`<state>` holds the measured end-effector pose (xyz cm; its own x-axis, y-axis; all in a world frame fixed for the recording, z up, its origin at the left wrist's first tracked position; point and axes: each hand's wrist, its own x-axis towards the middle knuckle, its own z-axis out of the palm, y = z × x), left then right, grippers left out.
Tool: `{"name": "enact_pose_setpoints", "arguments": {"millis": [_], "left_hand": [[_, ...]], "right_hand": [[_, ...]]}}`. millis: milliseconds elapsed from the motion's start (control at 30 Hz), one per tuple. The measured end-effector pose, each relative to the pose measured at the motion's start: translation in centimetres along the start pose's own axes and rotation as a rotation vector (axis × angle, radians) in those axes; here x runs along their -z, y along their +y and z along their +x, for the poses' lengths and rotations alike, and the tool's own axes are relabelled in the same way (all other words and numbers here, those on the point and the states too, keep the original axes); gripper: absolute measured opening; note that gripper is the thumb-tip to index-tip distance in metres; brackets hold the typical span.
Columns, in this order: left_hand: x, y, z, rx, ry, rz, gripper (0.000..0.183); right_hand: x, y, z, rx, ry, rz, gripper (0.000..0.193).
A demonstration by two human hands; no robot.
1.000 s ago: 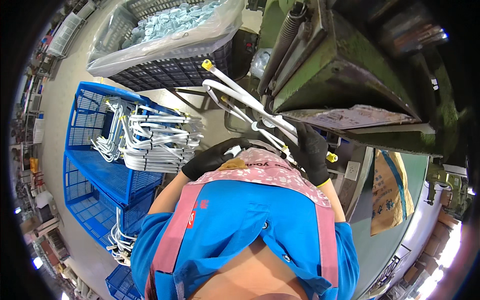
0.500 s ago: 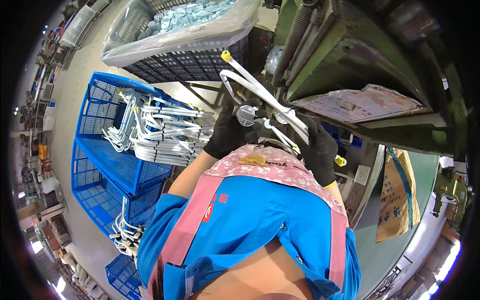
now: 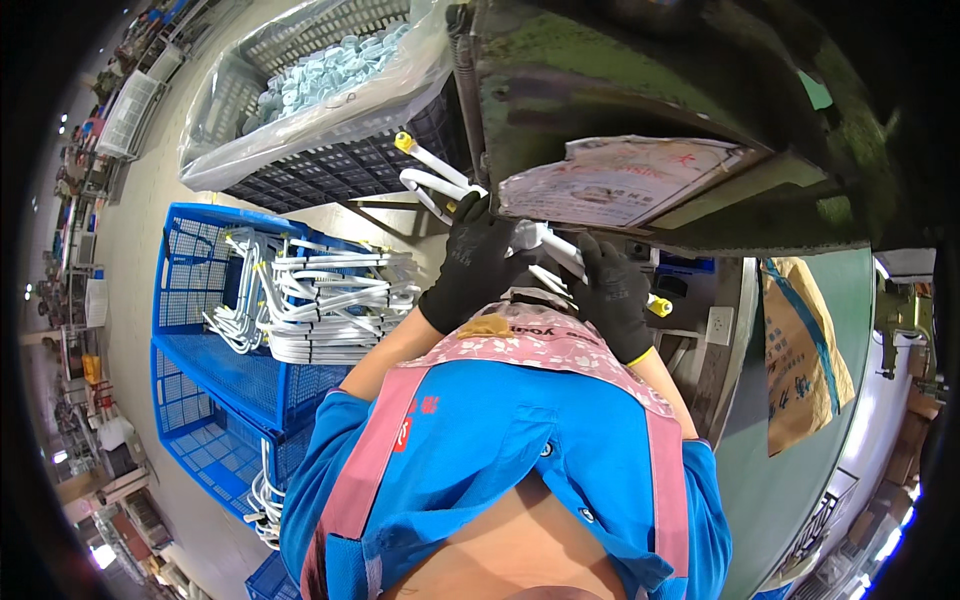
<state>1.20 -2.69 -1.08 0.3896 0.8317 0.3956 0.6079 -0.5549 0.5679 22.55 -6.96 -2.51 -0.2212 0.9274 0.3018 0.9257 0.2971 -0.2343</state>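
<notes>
My left hand (image 3: 475, 255), in a black glove, is closed around a bent white tube frame (image 3: 433, 163) just under the edge of the green machine. A yellow cap (image 3: 404, 142) tips the frame's far end. Between the hands sits a white plastic fitting (image 3: 530, 236) on the tubing, next to the left fingertips. My right hand (image 3: 612, 290), also gloved, grips the same frame farther right, where another yellow cap (image 3: 659, 306) shows beside it. The machine's overhang and the gloves hide the frame's middle.
The green machine (image 3: 560, 95) overhangs at the front, with a worn paper sheet (image 3: 610, 185) on it. A plastic-lined black crate (image 3: 330, 165) holds pale blue pieces. Stacked blue baskets (image 3: 225, 345) hold white tube frames (image 3: 330, 300). A brown sack (image 3: 800, 350) is to the right.
The view has shifted, with the machine now covering more of the frame. The round slotted white disc by my left hand is out of sight, and that hand now wraps the tubing.
</notes>
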Motion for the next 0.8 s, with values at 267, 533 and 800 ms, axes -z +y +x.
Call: {"name": "enact_pose_setpoints", "arguments": {"millis": [267, 533, 800], "left_hand": [[-1.1, -0.9, 1.2, -0.085, -0.083, 0.114, 0.047], [-2.2, -2.7, 1.0, -0.189, -0.173, 0.176, 0.053], [1.0, -9.1, 2.5, -0.286, -0.03, 0.06, 0.041]], "right_hand": [[-0.7, 0.2, -0.5, -0.02, 0.047, 0.023, 0.053], [-1.1, -0.2, 0.1, 0.004, 0.243, 0.024, 0.046], [-0.2, -0.8, 0.6, -0.098, 0.141, -0.008, 0.03]]}}
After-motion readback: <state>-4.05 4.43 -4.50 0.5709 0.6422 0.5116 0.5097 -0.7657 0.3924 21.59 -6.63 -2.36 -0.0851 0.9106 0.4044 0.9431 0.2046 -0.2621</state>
